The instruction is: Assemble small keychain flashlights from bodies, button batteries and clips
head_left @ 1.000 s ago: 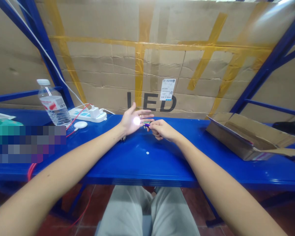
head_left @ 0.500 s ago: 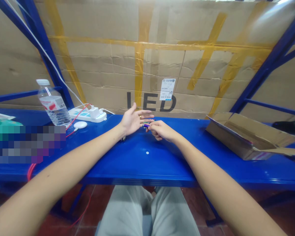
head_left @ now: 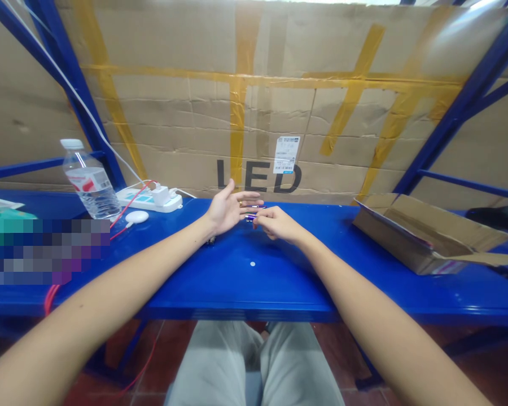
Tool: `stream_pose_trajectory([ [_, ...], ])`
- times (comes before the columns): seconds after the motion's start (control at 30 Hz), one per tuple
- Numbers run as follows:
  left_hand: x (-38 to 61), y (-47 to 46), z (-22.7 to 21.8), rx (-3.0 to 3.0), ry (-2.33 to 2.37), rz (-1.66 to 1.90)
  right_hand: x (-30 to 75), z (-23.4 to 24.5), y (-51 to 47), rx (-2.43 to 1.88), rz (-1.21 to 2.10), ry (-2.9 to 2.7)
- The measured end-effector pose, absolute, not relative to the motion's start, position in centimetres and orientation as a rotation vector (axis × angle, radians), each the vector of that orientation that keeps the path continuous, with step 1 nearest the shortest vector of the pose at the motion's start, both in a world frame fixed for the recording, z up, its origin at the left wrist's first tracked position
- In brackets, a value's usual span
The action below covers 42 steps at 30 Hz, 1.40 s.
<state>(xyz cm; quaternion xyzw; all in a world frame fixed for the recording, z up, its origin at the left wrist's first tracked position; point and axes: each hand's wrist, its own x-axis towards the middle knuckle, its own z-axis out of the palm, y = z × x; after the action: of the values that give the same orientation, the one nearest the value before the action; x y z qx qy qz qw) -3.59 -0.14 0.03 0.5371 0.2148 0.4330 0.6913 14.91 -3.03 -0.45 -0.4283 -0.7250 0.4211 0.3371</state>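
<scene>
Above the middle of the blue table [head_left: 245, 287], my left hand [head_left: 225, 213] is open, palm turned inward and fingers stretched to the right, with a ring on one finger. My right hand [head_left: 278, 223] is closed in a pinch on a small shiny purple pen-like thing [head_left: 250, 217], whose end points at the left fingers. Just behind it shows a second thin purple piece [head_left: 259, 206], partly hidden by the hands; I cannot tell what it rests on. Below the left wrist lies a small dark metallic thing [head_left: 211, 240], mostly covered.
At the left stand a water bottle [head_left: 91, 183], a white power strip [head_left: 150, 198] with cables, and a white round puck [head_left: 136, 217]. An open cardboard box [head_left: 406, 242] sits at the right. A white dot [head_left: 253, 264] lies in front. Large cardboard [head_left: 186, 124] closes off the back.
Both hands stay almost in place, the right fingers shifting slightly on the purple pen-like thing. The thin purple piece behind shows more clearly. The view has tilted a little.
</scene>
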Motion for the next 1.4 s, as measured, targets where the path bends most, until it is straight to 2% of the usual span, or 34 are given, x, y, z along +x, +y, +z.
stream_pose_trajectory([
  [0.43, -3.5, 0.0, -0.1, 1.209, 0.489, 0.97, 15.2, -0.4, -2.8, -1.118, 0.897, -1.959],
  [1.07, -3.4, -0.1, -0.1, 1.259, 0.483, 0.943, 15.2, -0.2, -2.9, -1.112, 0.846, -2.05],
  [1.27, -3.5, -0.1, 0.1, 1.772, 0.743, 1.103, 15.6, -0.5, -2.3, -1.153, 0.816, -1.999],
  [1.4, -4.0, -0.2, 0.3, 2.135, 0.839, 0.969, 15.9, -1.2, -1.8, -1.146, 0.769, -2.094],
])
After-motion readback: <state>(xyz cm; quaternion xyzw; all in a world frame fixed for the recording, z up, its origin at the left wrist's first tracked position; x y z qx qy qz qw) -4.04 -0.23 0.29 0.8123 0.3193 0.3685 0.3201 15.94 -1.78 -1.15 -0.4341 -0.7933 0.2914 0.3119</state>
